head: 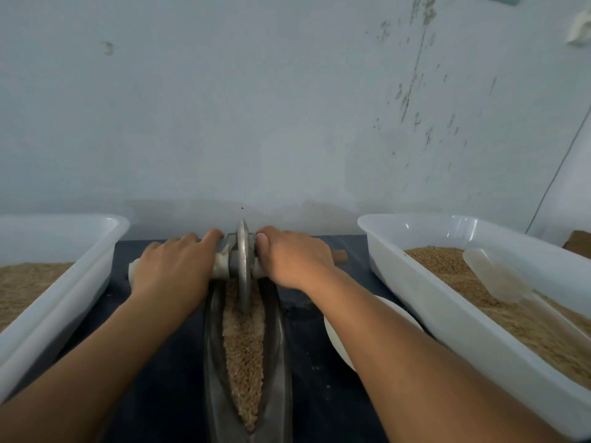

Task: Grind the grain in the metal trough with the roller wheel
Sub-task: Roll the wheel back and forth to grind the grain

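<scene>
Both hands grip one crosswise axle handle, fingers curled over it. From the left: a white tub (64, 282) of grain, then the left hand (174, 266) holding the pale handle end. At centre, the roller wheel (243, 266) stands upright in the metal trough (278, 362), at its far end, resting in the grain (243, 346). The right hand (295, 260) holds the other side. A white plate (339, 340) and a second tub (447, 314) with a scoop (495, 276) follow. Even pressure from both hands should keep the wheel upright and centred on each pass.
</scene>
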The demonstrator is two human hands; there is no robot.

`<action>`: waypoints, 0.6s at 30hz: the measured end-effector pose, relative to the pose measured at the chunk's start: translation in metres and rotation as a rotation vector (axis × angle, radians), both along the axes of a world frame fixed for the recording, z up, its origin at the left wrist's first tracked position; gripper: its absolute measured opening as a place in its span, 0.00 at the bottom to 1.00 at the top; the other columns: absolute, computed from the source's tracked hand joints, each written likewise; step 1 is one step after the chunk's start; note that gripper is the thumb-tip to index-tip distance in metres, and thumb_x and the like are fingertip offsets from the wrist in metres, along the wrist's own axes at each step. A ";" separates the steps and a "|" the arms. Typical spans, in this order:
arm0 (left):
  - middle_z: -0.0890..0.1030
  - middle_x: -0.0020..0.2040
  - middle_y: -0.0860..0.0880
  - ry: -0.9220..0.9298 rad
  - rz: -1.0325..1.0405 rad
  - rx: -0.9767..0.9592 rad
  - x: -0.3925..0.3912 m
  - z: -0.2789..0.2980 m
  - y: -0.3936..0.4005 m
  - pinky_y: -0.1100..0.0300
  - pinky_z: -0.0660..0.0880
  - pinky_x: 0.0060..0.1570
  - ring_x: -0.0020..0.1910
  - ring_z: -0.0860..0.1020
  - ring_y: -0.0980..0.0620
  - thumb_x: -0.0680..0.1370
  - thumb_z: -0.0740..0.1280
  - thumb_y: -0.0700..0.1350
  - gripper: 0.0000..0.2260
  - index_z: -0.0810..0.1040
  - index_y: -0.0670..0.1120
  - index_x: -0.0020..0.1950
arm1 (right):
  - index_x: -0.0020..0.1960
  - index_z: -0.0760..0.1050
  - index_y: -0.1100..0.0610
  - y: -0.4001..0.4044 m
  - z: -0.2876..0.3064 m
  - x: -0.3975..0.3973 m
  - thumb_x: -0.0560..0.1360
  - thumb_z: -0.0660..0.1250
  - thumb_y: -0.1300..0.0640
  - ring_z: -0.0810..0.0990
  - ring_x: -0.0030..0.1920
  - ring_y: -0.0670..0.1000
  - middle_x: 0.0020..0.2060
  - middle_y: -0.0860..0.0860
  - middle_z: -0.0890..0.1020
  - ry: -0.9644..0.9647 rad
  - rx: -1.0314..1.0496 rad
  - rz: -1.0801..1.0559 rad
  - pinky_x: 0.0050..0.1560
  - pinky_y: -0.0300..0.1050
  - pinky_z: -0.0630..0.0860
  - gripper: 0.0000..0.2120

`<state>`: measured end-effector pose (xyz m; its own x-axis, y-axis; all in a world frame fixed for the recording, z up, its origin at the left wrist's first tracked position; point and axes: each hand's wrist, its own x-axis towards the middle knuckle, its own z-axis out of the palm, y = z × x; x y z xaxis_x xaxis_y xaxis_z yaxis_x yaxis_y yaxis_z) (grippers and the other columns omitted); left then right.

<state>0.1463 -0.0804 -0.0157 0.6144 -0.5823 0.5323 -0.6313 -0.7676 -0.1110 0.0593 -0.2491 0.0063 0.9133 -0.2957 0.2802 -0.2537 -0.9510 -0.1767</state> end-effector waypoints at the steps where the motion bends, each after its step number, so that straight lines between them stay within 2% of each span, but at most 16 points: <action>1: 0.78 0.52 0.52 -0.021 0.003 0.006 -0.001 0.000 -0.001 0.54 0.71 0.46 0.51 0.79 0.48 0.74 0.71 0.49 0.29 0.60 0.57 0.70 | 0.62 0.72 0.49 -0.001 -0.001 0.000 0.84 0.44 0.44 0.75 0.43 0.56 0.48 0.52 0.81 -0.001 0.018 -0.004 0.42 0.52 0.66 0.21; 3: 0.78 0.51 0.53 -0.062 0.009 0.032 -0.003 -0.001 -0.002 0.55 0.71 0.46 0.50 0.80 0.49 0.73 0.71 0.48 0.29 0.61 0.57 0.69 | 0.62 0.72 0.49 -0.003 -0.005 -0.003 0.84 0.43 0.44 0.75 0.43 0.56 0.47 0.51 0.80 -0.004 0.035 -0.008 0.41 0.52 0.65 0.21; 10: 0.80 0.50 0.55 -0.073 0.047 0.061 -0.017 0.000 0.005 0.58 0.62 0.33 0.46 0.80 0.52 0.77 0.67 0.50 0.25 0.60 0.60 0.70 | 0.58 0.73 0.49 0.006 -0.012 -0.017 0.85 0.44 0.45 0.79 0.48 0.58 0.49 0.51 0.82 -0.066 -0.033 -0.012 0.44 0.53 0.66 0.20; 15: 0.79 0.47 0.55 -0.011 0.030 0.073 -0.030 0.001 0.016 0.58 0.64 0.33 0.40 0.75 0.53 0.77 0.66 0.54 0.20 0.61 0.63 0.65 | 0.63 0.73 0.48 0.016 -0.016 -0.037 0.85 0.41 0.44 0.80 0.50 0.58 0.51 0.52 0.83 -0.092 -0.081 0.002 0.47 0.54 0.67 0.23; 18: 0.79 0.48 0.55 0.023 0.025 0.100 -0.043 0.003 0.023 0.58 0.67 0.35 0.45 0.79 0.52 0.76 0.65 0.55 0.21 0.61 0.65 0.66 | 0.61 0.72 0.49 0.023 -0.019 -0.052 0.85 0.42 0.45 0.81 0.49 0.59 0.50 0.52 0.83 -0.133 -0.107 0.020 0.46 0.55 0.65 0.22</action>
